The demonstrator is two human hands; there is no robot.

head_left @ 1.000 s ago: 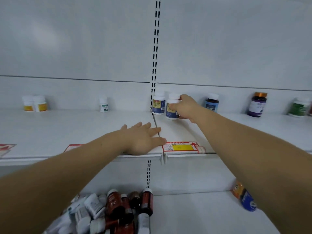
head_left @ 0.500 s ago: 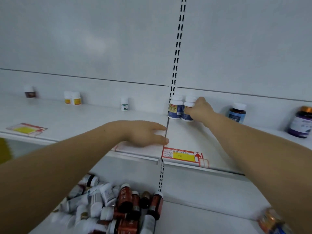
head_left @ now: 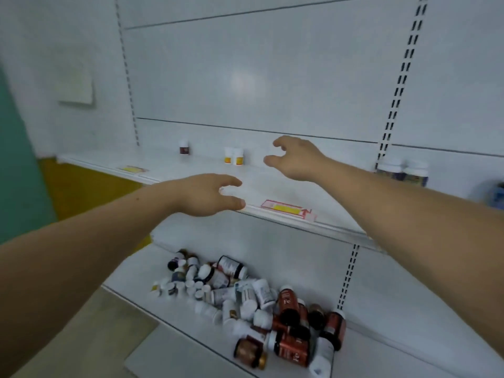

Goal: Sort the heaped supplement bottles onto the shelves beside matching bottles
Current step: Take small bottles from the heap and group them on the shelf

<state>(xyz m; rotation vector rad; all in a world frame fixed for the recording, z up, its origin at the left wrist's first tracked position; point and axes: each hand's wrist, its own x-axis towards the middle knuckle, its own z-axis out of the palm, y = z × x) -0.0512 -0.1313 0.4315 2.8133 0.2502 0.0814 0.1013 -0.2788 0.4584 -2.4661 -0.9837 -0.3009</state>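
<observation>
- Reaching out over the upper shelf (head_left: 272, 184), both bare forearms stretch forward, each hand holding nothing.
- The left hand (head_left: 207, 195) hangs at the upper shelf's front edge, fingers loosely spread, thumb and forefinger parted with nothing between them; the thumb tip lies at the front lip, though actual contact cannot be made out.
- The right hand (head_left: 297, 159) is above the shelf further back, fingers relaxed and slightly curved, thumb apart from them, gripping nothing.
- The heap of supplement bottles (head_left: 245, 298) lies on the lower shelf (head_left: 395, 339), running from near its left end to the slotted upright at the back; white bottles are mostly on the left of the heap, dark brown ones with red labels on the right and toward the front edge.
- Along the back edge of the upper shelf stand a dark bottle with a white cap (head_left: 184, 148), then a pair of small white bottles with yellow labels (head_left: 234, 156) touching each other.
- Further right along that back edge, behind the right forearm, two white-capped bottles (head_left: 403, 174) stand side by side, blurred.
- A red and yellow price tag (head_left: 286, 209) sits on the front edge of the upper shelf, just right of the left hand; a second tag (head_left: 132, 168) lies near the shelf's left end.
</observation>
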